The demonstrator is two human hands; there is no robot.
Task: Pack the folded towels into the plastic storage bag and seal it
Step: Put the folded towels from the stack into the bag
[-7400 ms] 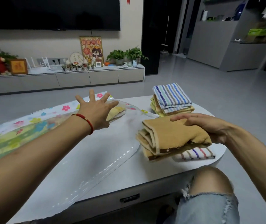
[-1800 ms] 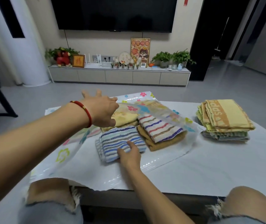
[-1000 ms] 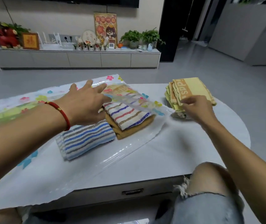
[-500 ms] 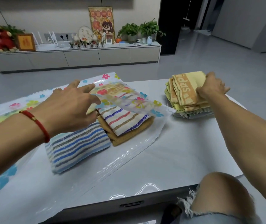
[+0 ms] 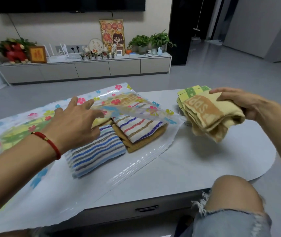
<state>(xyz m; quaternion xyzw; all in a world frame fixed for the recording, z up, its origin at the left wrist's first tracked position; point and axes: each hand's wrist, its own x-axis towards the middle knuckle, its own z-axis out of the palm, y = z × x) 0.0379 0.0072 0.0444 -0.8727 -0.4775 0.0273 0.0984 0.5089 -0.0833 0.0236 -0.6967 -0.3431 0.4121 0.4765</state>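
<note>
Head view, change: half a second ago the right hand point(image 5: 238, 106) sat on the stack at the bench's far right edge; now it has raised the yellow towel point(image 5: 211, 117) off it, fingers curled round the fold.
Left hand point(image 5: 75, 124): fingers spread, still propping up the flap of the plastic storage bag point(image 5: 136, 110).
Bag: clear film, flower print, spread over the bench's point(image 5: 204, 161) left half.
Inside: blue-striped towel point(image 5: 95, 151) nearest the mouth, multicolour striped towel point(image 5: 139, 127) on a brown towel point(image 5: 145, 142) beside it.
Remaining stack point(image 5: 192, 91): checked yellow-green cloth, partly hidden behind the lifted towel.
</note>
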